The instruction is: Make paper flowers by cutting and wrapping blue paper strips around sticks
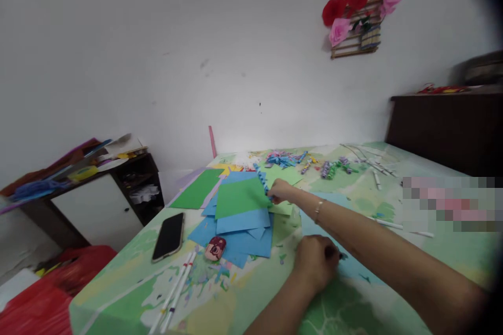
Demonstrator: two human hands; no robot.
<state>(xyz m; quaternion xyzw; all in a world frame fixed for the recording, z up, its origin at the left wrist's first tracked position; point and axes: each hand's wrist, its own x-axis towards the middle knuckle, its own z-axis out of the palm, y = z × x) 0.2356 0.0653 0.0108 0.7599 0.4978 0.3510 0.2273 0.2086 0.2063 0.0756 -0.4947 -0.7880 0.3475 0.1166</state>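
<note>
My right hand (281, 190) reaches forward across the table, a bracelet on its wrist, and pinches a blue fringed paper strip (262, 178) at the edge of a green paper sheet (239, 197). The green sheet lies on top of several blue sheets (245, 238). Nearer to me, my left hand (315, 263) rests on the table as a closed fist. Something small and dark shows at its fingers, and I cannot make it out.
A black phone (168, 236), two white pens (176, 294) and a small pink object with a face (215, 247) lie left of the papers on the green patterned tablecloth (353, 314). Curled paper pieces (283, 158) and white sticks (376, 168) lie further back. A low cabinet (100, 207) stands at the left, a dark one (444, 125) at the right.
</note>
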